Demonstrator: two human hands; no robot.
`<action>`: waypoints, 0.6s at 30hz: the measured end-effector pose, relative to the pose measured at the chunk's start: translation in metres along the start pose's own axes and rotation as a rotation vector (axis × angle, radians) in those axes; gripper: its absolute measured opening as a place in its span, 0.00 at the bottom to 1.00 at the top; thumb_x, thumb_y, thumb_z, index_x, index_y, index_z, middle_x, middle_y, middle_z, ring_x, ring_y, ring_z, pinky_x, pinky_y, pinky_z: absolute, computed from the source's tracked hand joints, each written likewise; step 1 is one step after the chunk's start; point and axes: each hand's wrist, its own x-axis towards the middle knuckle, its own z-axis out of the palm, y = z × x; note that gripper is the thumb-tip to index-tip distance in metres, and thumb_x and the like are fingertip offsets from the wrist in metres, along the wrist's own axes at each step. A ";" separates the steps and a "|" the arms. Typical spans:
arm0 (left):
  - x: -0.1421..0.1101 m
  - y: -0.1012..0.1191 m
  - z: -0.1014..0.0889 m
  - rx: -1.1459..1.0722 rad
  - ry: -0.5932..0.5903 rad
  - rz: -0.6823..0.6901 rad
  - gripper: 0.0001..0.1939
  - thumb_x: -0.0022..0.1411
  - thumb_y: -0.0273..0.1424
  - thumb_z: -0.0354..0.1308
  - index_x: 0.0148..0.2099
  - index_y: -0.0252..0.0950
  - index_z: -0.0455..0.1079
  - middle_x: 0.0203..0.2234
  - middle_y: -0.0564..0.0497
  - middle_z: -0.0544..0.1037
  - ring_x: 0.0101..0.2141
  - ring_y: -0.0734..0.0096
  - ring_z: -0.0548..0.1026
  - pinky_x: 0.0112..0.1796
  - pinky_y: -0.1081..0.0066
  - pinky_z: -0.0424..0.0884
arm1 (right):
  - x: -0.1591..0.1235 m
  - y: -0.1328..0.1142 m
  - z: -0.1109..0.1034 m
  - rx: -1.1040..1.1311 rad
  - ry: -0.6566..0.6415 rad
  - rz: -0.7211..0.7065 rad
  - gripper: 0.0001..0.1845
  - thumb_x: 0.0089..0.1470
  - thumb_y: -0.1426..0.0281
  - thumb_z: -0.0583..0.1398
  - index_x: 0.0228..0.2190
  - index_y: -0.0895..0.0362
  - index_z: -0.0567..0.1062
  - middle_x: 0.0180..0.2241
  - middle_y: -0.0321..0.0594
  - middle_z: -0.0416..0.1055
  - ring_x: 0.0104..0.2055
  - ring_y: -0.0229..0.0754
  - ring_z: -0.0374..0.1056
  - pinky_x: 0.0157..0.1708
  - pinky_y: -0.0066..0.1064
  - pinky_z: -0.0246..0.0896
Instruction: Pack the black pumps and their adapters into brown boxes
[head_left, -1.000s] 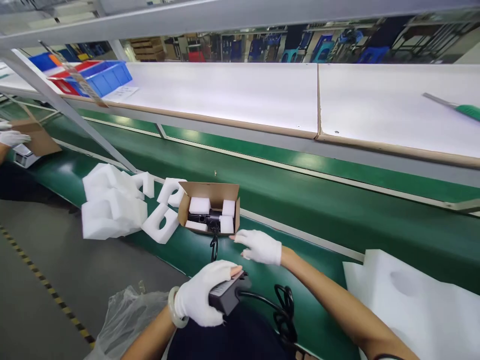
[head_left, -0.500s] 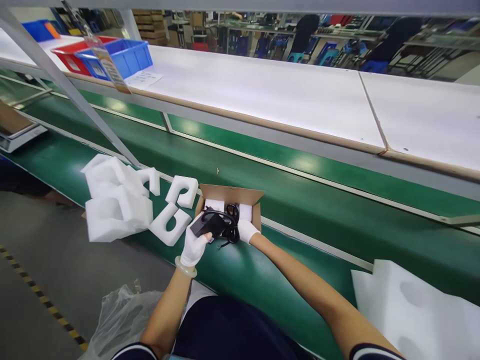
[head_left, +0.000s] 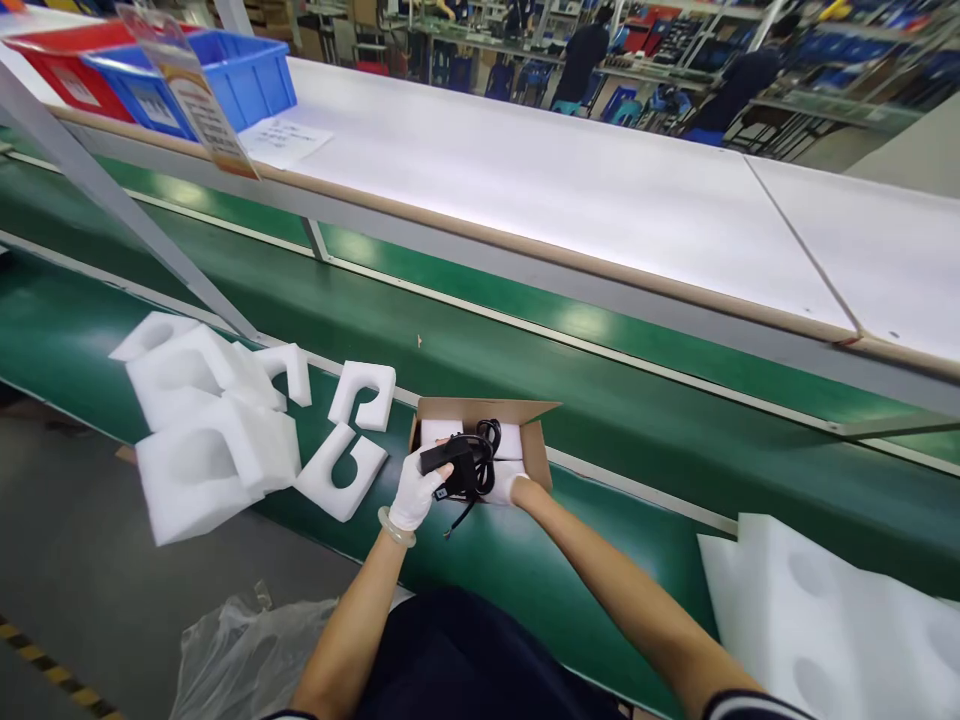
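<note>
A small open cardboard box (head_left: 538, 440) sits on the green conveyor belt (head_left: 637, 400), lined with white foam (head_left: 436, 432). My left hand (head_left: 417, 492), in a white glove, grips a black power adapter (head_left: 444, 456) at the box's near edge. The adapter's coiled black cable (head_left: 484, 452) lies over the foam in the box. My gloved right hand (head_left: 510, 486) is at the box's near right side, touching the cable bundle; its fingers are largely hidden.
Several white foam inserts (head_left: 217, 420) lie on the belt left of the box. A large foam sheet (head_left: 825, 610) sits at the right. Behind the belt runs a white bench (head_left: 562, 190) with blue and red bins (head_left: 225, 75). A plastic bag (head_left: 240, 650) hangs below left.
The adapter went from near my lap up to the box. Both hands moved forward with the cable, which now lies coiled in the box.
</note>
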 end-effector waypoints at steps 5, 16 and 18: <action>0.007 0.002 -0.002 -0.033 -0.055 -0.021 0.22 0.45 0.38 0.68 0.42 0.32 0.76 0.38 0.45 0.80 0.42 0.56 0.76 0.47 0.62 0.69 | -0.028 0.001 -0.043 0.223 -0.083 0.021 0.19 0.56 0.68 0.55 0.48 0.61 0.72 0.29 0.38 0.74 0.25 0.35 0.66 0.28 0.26 0.66; 0.006 0.005 0.014 -0.077 0.034 -0.033 0.23 0.44 0.40 0.67 0.42 0.32 0.74 0.36 0.45 0.80 0.39 0.56 0.77 0.43 0.61 0.72 | -0.035 -0.012 -0.039 -0.098 0.562 0.044 0.16 0.56 0.67 0.53 0.45 0.56 0.71 0.46 0.49 0.71 0.50 0.48 0.67 0.53 0.39 0.61; 0.008 0.002 0.014 -0.081 0.066 -0.061 0.23 0.45 0.40 0.67 0.41 0.32 0.74 0.36 0.46 0.80 0.39 0.57 0.77 0.44 0.61 0.72 | -0.024 0.000 -0.022 -0.213 0.462 0.094 0.18 0.57 0.70 0.51 0.48 0.56 0.70 0.48 0.49 0.70 0.52 0.47 0.66 0.53 0.37 0.62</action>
